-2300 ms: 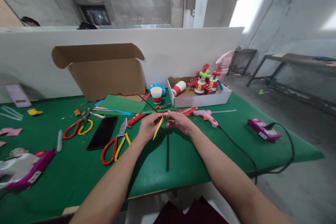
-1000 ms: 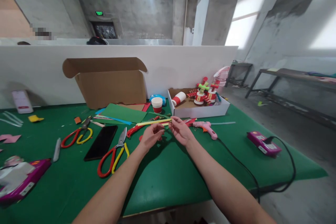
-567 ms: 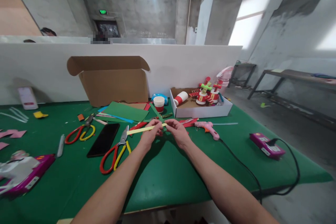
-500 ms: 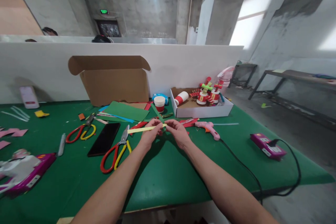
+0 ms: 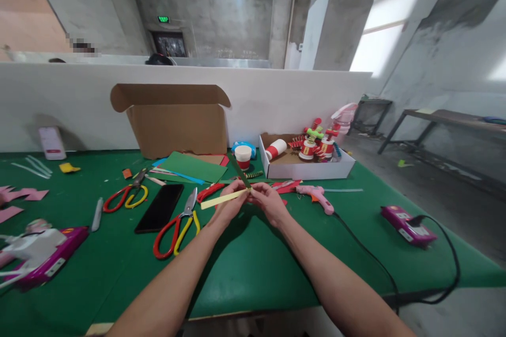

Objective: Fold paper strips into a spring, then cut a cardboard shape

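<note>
My left hand and my right hand meet above the green table, both pinched on crossed paper strips. A yellow paper strip sticks out to the left from between the fingers. A dark green strip points up and away from the same spot. The folded part where the strips cross is hidden by my fingertips.
Red-and-yellow scissors and a black phone lie left of my hands, a second pair of scissors farther left. A pink glue gun with a black cable lies right. Behind stand a paper cup, an open cardboard box, and a white box of paper figures.
The yellow strip went from hanging down, to lying level across both hands, to sticking out left. The dark green strip now points up. Both hands stay pinched together.
</note>
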The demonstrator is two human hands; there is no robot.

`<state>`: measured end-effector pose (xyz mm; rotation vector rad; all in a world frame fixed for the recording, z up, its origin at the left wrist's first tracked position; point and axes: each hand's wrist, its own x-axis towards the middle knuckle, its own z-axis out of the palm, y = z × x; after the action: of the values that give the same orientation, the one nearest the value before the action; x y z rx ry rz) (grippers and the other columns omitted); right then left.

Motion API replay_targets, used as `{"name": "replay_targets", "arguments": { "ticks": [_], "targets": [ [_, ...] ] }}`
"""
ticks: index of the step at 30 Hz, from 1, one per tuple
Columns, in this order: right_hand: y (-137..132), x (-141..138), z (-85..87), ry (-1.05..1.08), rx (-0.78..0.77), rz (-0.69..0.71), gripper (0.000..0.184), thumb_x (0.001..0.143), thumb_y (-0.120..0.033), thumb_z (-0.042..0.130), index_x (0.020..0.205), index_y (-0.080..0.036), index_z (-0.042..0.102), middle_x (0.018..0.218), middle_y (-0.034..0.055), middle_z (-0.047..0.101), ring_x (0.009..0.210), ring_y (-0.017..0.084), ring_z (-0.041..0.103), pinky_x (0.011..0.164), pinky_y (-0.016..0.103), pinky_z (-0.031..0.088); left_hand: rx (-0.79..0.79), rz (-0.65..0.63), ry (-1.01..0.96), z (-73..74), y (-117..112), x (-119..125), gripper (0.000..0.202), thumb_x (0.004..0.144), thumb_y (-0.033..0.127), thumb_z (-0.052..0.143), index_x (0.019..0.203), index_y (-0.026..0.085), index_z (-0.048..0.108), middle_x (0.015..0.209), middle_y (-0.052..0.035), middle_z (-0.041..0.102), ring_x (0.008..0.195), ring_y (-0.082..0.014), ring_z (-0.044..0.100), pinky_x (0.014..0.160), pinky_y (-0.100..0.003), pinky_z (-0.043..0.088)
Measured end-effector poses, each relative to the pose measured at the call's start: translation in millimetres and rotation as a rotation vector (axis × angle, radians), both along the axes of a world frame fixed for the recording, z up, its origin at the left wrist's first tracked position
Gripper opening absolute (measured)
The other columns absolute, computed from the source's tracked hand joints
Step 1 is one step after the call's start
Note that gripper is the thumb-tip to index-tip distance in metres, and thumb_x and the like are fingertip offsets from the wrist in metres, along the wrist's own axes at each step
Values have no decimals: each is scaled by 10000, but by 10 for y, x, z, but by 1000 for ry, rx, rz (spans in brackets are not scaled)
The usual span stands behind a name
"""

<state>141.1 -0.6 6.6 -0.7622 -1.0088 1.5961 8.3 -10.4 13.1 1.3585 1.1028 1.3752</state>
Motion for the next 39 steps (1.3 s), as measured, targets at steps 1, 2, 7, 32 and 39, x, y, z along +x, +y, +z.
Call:
{"name": "replay_targets", "arguments": {
  "ticks": [1,2,7,32,39],
  "targets": [
    [-3,-1,6,9,-22,12,350,582,-402,825,780,-182,637,787,4,662,680,115,630,725,285,531,9,-1,15,3,-3,-8,275,673,405,673,802,172,606,740,-12,640,642,-136,593,574,-239,482],
    [-6,-1,11,13,-37,19,348,593,-426,816,764,-179,640,776,5,665,675,113,633,723,280,532,18,2,33,8,-6,-16,268,681,405,666,804,173,610,726,-10,638,632,-137,589,562,-237,477],
    [-21,6,11,-26,-50,1,362,515,-380,861,719,-174,645,725,-15,672,649,99,639,699,249,525,72,23,115,13,-12,-45,218,699,387,650,776,188,601,671,4,620,594,-136,569,552,-243,467],
    [30,33,-36,-23,-68,-96,379,449,-236,869,722,-171,614,668,-38,638,633,99,599,696,260,515,-150,-38,38,-73,33,-24,301,633,425,703,740,168,588,592,26,582,508,-108,512,505,-231,418],
    [10,48,-15,-135,-3,-44,344,516,-292,860,722,-140,631,681,10,671,624,122,626,669,274,515,-100,15,51,-90,66,-40,292,626,407,699,735,148,621,618,13,614,508,-109,514,516,-240,415]
  ]
}}
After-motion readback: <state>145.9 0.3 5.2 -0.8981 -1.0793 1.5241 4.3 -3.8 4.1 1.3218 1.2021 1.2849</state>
